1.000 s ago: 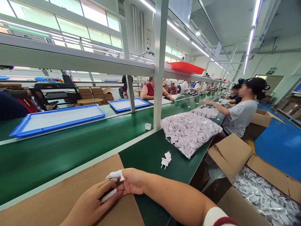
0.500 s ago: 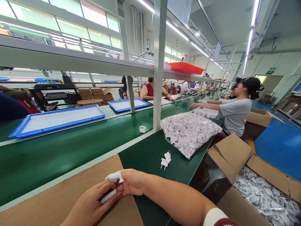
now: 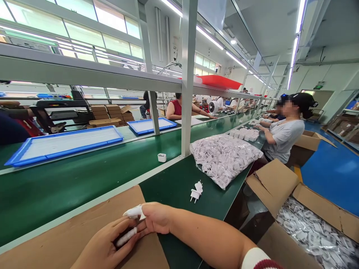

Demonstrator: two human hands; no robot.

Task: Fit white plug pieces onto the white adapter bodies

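My left hand (image 3: 108, 239) and my right hand (image 3: 155, 218) meet over a brown cardboard sheet (image 3: 75, 228), fingers curled toward each other. White coverings wrap my right thumb and apparently one more finger, which shows between the left thumb and fingers. Whatever is pinched between the hands is hidden behind the fingers. To the right of the cardboard, two white plug pieces (image 3: 196, 191) with pins lie together on the green bench (image 3: 174, 183).
A clear bag of white plastic parts (image 3: 227, 157) sits beyond the plug pieces. An open carton (image 3: 272, 183) holding bagged white parts stands at lower right. A metal post (image 3: 187, 112) rises from the bench. One white housing (image 3: 162, 157) rides the green conveyor (image 3: 112, 164). A co-worker (image 3: 288, 130) sits farther right.
My hands stay together in nearly the same pose. On the conveyor the white housing has shifted left. The co-worker at right has drawn their arms back, and the person in red reaches farther right.
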